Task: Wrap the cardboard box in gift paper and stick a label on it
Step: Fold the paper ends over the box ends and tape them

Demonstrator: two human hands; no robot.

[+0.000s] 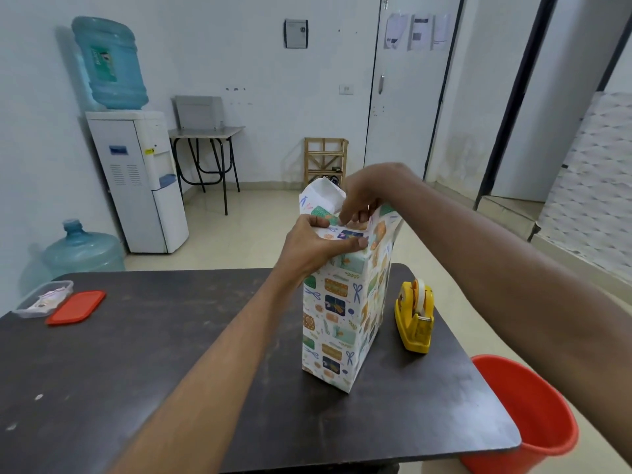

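The box [333, 323] stands upright on the dark table [143, 354], covered in white gift paper printed with small presents and bows. Its top end is open, with paper flaps [321, 196] sticking up. My left hand [316, 246] lies on the near top edge and presses a flap down with thumb and fingers. My right hand [364, 198] reaches over from the right, its fingers curled down and pinching the paper at the top. A yellow tape dispenser [414, 316] stands just right of the box. No label shows on the box.
A clear plastic container [44, 297] holding small items and its red lid [77, 306] lie at the table's left. A red bucket [526, 422] stands on the floor by the table's right corner. Beyond are a water dispenser [136, 176], a spare bottle [83, 249] and a wooden rack [325, 159].
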